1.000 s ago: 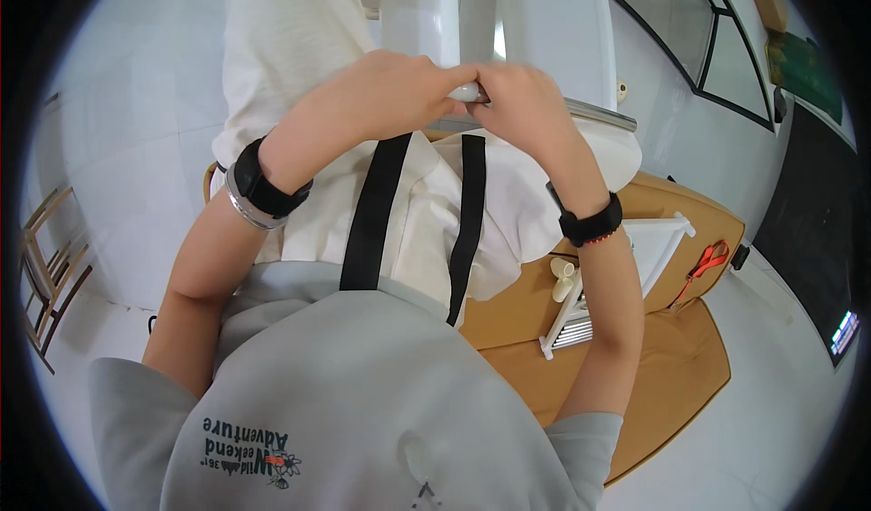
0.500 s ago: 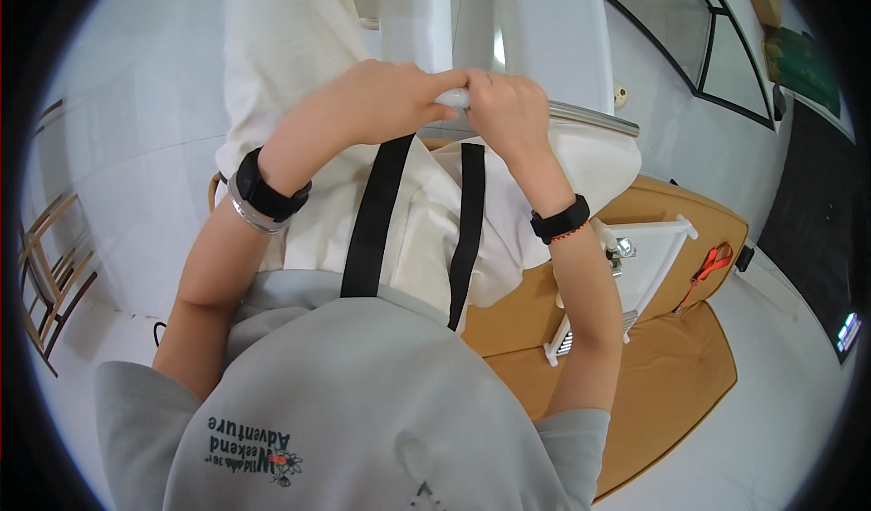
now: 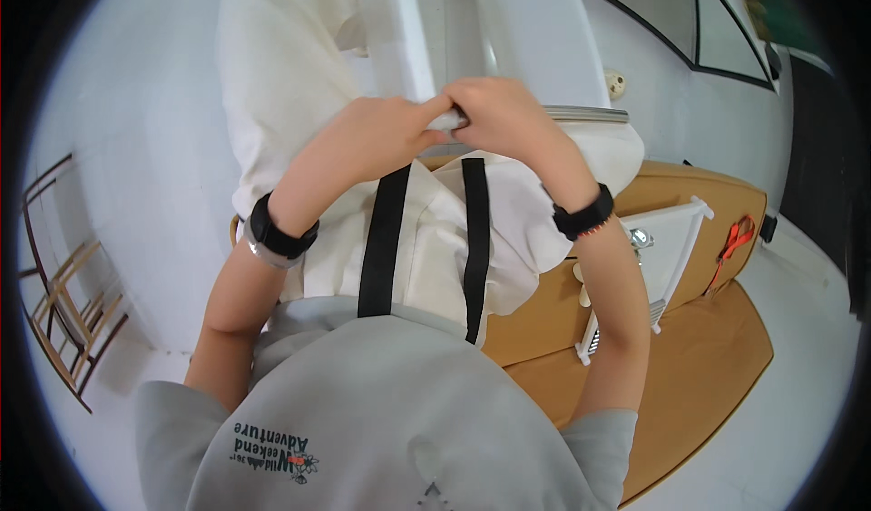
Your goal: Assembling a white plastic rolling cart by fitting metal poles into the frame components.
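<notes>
Both of my hands meet above my lap at a small rounded white end piece (image 3: 446,121), at the near end of an upright white panel (image 3: 413,35). My left hand (image 3: 381,135) pinches it between thumb and forefinger. My right hand (image 3: 499,116) is closed around its other side, wrist bent, covering part of it. Just beyond my hands is a white frame with broad side panels (image 3: 544,35). A silvery metal rod (image 3: 585,114) lies across my right thigh, its left end hidden behind my right hand.
On the tan couch (image 3: 635,402) to my right rests another white panel (image 3: 671,253) with metal pieces (image 3: 641,237) beside it. An orange-red looped item (image 3: 739,234) lies farther right. Wooden rack-like furniture (image 3: 73,302) stands at the far left, and a black-framed panel (image 3: 726,35) at the upper right.
My right hand has turned, its wrist now more bent and its fingers pointing left. The white frame appears shifted and tilted left, and the whole view has moved slightly.
</notes>
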Available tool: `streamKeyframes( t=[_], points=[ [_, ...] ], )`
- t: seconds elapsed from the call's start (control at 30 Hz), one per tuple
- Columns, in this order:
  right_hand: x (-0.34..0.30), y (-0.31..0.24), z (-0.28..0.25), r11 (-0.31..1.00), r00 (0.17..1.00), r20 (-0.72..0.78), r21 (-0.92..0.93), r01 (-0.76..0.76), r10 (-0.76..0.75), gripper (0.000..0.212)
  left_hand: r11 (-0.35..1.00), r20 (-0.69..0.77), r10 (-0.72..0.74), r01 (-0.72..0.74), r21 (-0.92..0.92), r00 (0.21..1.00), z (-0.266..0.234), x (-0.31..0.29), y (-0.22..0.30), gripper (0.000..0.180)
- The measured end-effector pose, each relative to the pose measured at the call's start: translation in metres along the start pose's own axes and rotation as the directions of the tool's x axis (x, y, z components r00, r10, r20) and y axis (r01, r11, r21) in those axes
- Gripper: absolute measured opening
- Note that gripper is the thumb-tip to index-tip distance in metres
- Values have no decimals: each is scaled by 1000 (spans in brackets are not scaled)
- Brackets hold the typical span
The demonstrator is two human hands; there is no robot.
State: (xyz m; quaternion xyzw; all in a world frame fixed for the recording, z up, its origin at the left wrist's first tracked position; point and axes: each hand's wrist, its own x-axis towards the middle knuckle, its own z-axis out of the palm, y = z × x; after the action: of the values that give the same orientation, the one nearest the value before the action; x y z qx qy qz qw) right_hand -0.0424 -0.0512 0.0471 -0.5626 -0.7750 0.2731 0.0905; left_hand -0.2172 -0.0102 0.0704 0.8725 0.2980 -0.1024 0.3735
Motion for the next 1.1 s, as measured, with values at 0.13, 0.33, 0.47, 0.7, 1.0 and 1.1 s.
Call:
streamKeyframes(
  t=[0.13,0.33,0.47,0.7,1.0,1.1],
  points=[
    [11,2,-2,984,926,341,7,-177,164,18,1000,2,-7,7,-15,1000,5,-2,1,27],
    [-5,-8,3,979,955,230,-121,-161,186,14,999,45,-13,15,-37,999,1,-4,0,32],
    [-19,-1,20,981,993,15,-162,-109,113,8,994,12,3,-1,-107,1000,8,-2,2,29],
    [-20,5,42,885,897,-398,-466,-18,-192,12,993,63,-22,30,-117,998,-2,-3,3,29],
    [9,11,-7,975,895,394,-17,-223,212,18,998,13,27,-27,-49,1000,2,0,1,26],
    [18,20,3,880,590,789,148,-452,171,23,1000,34,18,-17,-17,999,5,0,-1,26]
  ],
)
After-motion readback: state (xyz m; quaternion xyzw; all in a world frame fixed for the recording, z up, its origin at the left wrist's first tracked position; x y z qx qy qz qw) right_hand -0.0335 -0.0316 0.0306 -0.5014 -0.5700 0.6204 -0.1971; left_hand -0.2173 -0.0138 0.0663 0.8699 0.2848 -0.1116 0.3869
